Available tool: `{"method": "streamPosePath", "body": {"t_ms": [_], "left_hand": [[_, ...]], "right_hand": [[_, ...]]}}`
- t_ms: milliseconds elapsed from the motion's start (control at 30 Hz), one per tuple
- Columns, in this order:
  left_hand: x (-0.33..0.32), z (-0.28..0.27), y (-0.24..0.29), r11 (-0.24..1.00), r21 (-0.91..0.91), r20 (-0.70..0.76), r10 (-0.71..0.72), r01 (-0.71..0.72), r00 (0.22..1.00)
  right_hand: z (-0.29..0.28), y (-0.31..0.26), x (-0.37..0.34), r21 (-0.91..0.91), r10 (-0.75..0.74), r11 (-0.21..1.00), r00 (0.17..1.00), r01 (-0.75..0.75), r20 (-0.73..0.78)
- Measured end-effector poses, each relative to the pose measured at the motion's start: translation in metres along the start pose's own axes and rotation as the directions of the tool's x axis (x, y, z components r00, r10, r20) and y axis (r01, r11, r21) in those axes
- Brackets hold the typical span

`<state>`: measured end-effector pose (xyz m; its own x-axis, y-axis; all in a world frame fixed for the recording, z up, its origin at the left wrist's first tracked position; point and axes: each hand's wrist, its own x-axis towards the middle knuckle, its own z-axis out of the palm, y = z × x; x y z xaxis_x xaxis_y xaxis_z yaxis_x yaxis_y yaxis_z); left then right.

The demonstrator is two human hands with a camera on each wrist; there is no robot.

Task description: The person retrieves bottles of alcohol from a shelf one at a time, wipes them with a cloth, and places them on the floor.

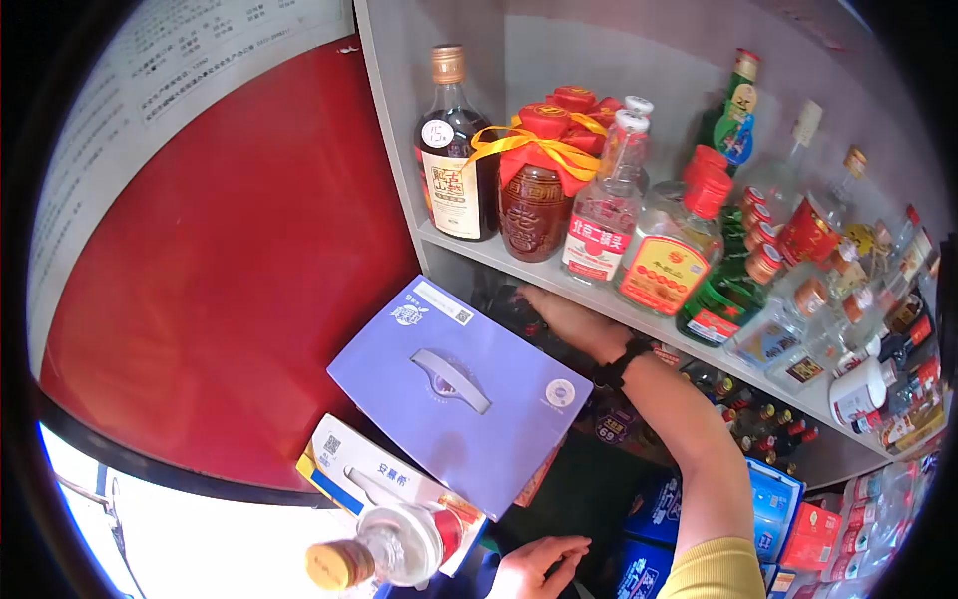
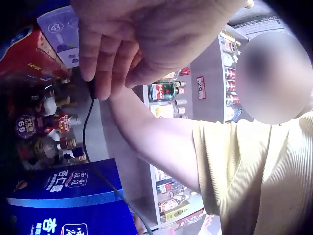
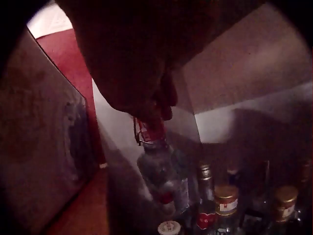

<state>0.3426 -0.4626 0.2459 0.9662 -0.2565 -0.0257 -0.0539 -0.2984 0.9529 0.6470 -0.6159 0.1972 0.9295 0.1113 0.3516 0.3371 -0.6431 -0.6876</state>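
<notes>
My right hand point(image 1: 571, 321) reaches into the dim lower shelf, behind the purple box point(image 1: 464, 384), and is partly hidden there. In the right wrist view the same hand point(image 3: 134, 73) grips a clear bottle point(image 3: 164, 178) by its red cap, above other bottles. My left hand point(image 1: 542, 569) is at the bottom of the head view, its fingers loosely bent and holding nothing. In the left wrist view, this hand point(image 2: 146, 41) hangs above the blue cartons point(image 2: 63, 188), with a thin black cable by its fingertips.
Many bottles stand on the upper shelf point(image 1: 469, 246), above my right forearm. A white carton point(image 1: 374, 467) lies under the purple box, beside a gold-capped bottle point(image 1: 399, 539). Blue cartons and a red box point(image 1: 810, 536) are at the lower right. A red panel point(image 1: 210, 270) stands left.
</notes>
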Motion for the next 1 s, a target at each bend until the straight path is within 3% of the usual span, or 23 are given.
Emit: {"method": "streamPosePath", "body": {"t_ms": [33,67,100,167,267,300,333,400,433,567,700,767,800,900,967,1000], "left_hand": [[-0.005,0.002,0.0,1.0,-0.005,0.004,0.007,-0.007,1.0],[-0.009,0.002,0.002,0.999,-0.016,0.007,0.043,-0.043,0.999],[-0.013,0.002,0.003,0.996,-0.03,0.009,0.079,-0.079,0.997],[-0.019,0.004,-0.011,0.992,-0.057,0.052,0.119,-0.116,0.992],[-0.031,0.017,-0.042,0.986,-0.094,0.149,0.149,-0.136,0.978],[-0.034,0.021,-0.047,0.985,-0.101,0.169,0.155,-0.139,0.973],[-0.038,0.025,-0.051,0.984,-0.113,0.173,0.158,-0.14,0.972],[-0.046,0.031,-0.048,0.955,-0.033,0.193,0.294,-0.293,0.936],[-0.047,0.035,-0.047,0.936,-0.041,0.124,0.352,-0.349,0.928],[-0.05,0.033,-0.05,0.923,0.007,0.15,0.379,-0.385,0.913],[-0.046,0.025,-0.059,0.929,0.021,0.049,0.368,-0.369,0.929],[-0.043,0.023,-0.067,0.935,0.001,0.003,0.354,-0.354,0.935],[-0.042,0.019,-0.071,0.95,-0.026,0.042,0.313,-0.312,0.949],[-0.046,0.015,-0.071,0.904,0.029,-0.008,0.428,-0.427,0.904],[-0.06,0.011,-0.057,0.877,0.16,-0.044,0.465,-0.453,0.884],[-0.07,0.012,-0.053,0.877,0.128,0.029,0.463,-0.463,0.886]], "right_hand": [[-0.018,-0.006,-0.007,-0.012,0.006,1.0,0.993,-0.005,0.118],[-0.026,-0.007,-0.015,-0.021,0.007,1.0,0.993,-0.005,0.116],[-0.032,-0.006,-0.024,-0.211,-0.089,0.971,0.99,0.11,0.109],[-0.042,0.005,-0.048,-0.524,-0.33,0.768,0.928,0.369,0.171],[-0.059,0.008,-0.081,-0.494,-0.204,0.833,0.968,0.25,0.148],[-0.063,0.007,-0.09,-0.549,-0.308,0.778,0.947,0.306,0.092],[-0.069,0.006,-0.1,-0.558,-0.303,0.772,0.948,0.304,0.096],[-0.079,-0.003,-0.122,-0.662,-0.392,0.675,0.918,0.326,0.053],[-0.085,-0.006,-0.131,-0.674,-0.412,0.66,0.91,0.331,0.044],[-0.116,-0.021,-0.169,-0.691,-0.391,0.62,0.91,0.373,0.14],[-0.147,-0.058,-0.201,-0.722,-0.346,0.554,0.903,0.415,0.254],[-0.165,-0.088,-0.213,-0.712,-0.199,0.584,0.919,0.39,0.34],[-0.174,-0.107,-0.219,-0.72,-0.194,0.572,0.918,0.393,0.346],[-0.201,-0.174,-0.243,-0.677,-0.026,0.632,0.884,0.377,0.468],[-0.21,-0.208,-0.267,-0.653,-0.078,0.646,0.885,0.395,0.458],[-0.215,-0.223,-0.28,-0.621,-0.127,0.668,0.884,0.411,0.449]]}}
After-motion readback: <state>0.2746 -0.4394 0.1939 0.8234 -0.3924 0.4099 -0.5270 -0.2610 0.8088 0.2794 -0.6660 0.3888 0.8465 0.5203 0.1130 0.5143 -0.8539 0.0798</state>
